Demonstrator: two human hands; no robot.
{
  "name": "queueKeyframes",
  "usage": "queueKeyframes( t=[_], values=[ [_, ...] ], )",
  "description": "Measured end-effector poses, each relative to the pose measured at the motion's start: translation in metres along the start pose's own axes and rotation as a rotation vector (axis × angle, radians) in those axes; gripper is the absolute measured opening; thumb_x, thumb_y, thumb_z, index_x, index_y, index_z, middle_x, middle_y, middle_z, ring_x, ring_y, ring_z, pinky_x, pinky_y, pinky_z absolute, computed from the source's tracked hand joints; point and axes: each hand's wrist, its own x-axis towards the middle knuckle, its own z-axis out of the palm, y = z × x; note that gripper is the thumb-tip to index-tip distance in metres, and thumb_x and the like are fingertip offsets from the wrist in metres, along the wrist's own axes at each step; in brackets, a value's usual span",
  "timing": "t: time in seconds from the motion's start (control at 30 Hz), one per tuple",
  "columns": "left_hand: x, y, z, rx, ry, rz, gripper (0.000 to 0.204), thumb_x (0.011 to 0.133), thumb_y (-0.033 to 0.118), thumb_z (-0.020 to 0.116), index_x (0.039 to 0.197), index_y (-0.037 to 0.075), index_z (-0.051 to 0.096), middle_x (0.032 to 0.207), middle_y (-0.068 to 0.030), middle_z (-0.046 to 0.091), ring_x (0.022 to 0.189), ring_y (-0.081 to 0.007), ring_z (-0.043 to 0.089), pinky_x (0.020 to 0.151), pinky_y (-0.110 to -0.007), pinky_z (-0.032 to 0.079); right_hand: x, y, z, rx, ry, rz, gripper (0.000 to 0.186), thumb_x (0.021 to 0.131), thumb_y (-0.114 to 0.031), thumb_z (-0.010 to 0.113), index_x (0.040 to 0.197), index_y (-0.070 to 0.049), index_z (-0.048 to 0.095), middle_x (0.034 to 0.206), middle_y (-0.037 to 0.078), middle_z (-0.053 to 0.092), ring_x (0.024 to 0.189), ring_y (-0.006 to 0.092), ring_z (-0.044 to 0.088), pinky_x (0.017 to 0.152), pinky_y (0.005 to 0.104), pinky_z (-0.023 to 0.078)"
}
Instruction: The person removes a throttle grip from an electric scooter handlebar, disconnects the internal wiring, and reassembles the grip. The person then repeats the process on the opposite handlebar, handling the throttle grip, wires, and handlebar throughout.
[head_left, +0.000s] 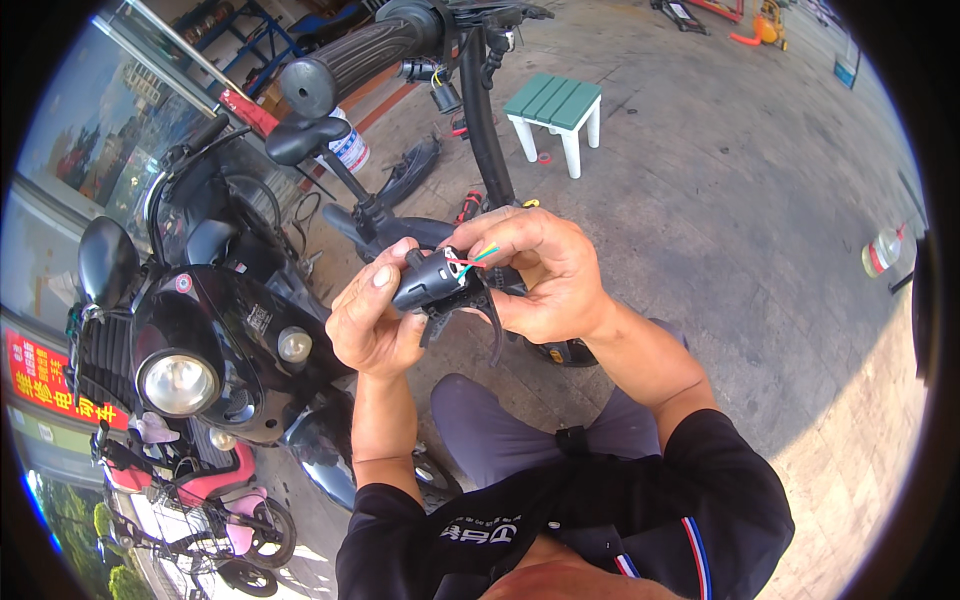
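Observation:
Both my hands are raised at the middle of the view around a small black cylindrical housing with a black cable curving down from it. My left hand grips the housing's left end with thumb and fingers. My right hand pinches at its right end, where thin red, yellow and green wires stick out near my thumb and forefinger. Behind them stands the black frame of a small two-wheeler, with a handlebar grip above.
A black scooter stands close at my left, with a pink bike beyond it. A green-topped stool sits ahead. A red sign is at the far left. A plastic jug is at the right edge, a yellow machine farther back.

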Motion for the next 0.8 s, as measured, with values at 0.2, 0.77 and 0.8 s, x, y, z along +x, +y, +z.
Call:
queueKeyframes(
  t=[0.2, 0.77, 0.8],
  values=[
    [0.002, 0.001, -0.001, 0.024, -0.017, -0.016, 0.039, 0.081, 0.008, 0.072, 0.117, -0.002, 0.060, 0.102, -0.0285, 0.068, 0.090, -0.0382, 0.070, 0.076, -0.041, 0.059, 0.001, 0.002, 0.004, 0.019, 0.028, -0.004, 0.044, 0.070, 0.013, 0.077, 0.106, -0.002, 0.055, 0.112, 0.020, 0.063, 0.106, 0.0257, 0.064, 0.088, 0.0356, 0.054],
    [0.028, 0.002, -0.015, 0.045, -0.154, 0.120, 0.038, 0.079, 0.013, 0.076, 0.109, -0.004, 0.061, 0.087, -0.0203, 0.068, 0.079, -0.0339, 0.071, 0.069, -0.042, 0.059, 0.007, 0.002, 0.003, 0.001, -0.054, -0.023, 0.051, 0.069, 0.009, 0.080, 0.112, -0.001, 0.054, 0.112, 0.018, 0.061, 0.107, 0.0250, 0.062, 0.089, 0.0357, 0.053],
    [0.029, 0.003, -0.015, 0.054, -0.157, 0.124, 0.038, 0.079, 0.014, 0.077, 0.109, -0.004, 0.061, 0.087, -0.0201, 0.068, 0.079, -0.0337, 0.071, 0.069, -0.042, 0.059, 0.009, 0.002, 0.002, -0.016, -0.062, -0.046, 0.051, 0.068, 0.009, 0.080, 0.112, -0.001, 0.055, 0.112, 0.018, 0.061, 0.106, 0.0251, 0.062, 0.089, 0.0356, 0.053]
  ],
)
